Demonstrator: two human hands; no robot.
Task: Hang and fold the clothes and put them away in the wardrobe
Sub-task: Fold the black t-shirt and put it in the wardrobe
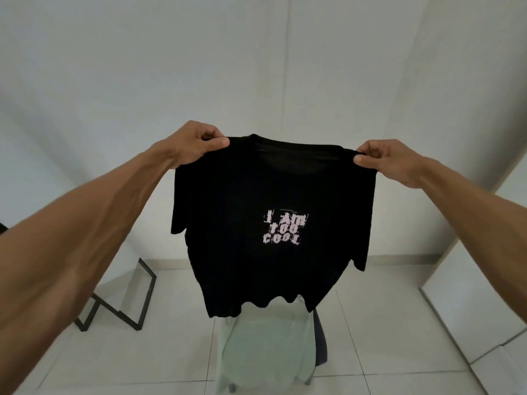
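The black shirt (256, 201) hangs in the middle and looks soft, light and floppy. The left hand (199, 146) pinches its shoulder at 10 o'clock, and the right hand (385, 159) pinches at 2. Shoulders seem the best holding spots.

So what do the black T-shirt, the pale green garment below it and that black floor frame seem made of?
The black T-shirt: soft matte knit, probably cotton; it drapes with a wavy hem. The pale green garment: also soft matte fabric, creased; fibre unclear. The black frame: likely painted metal, judging by thin straight square bars.
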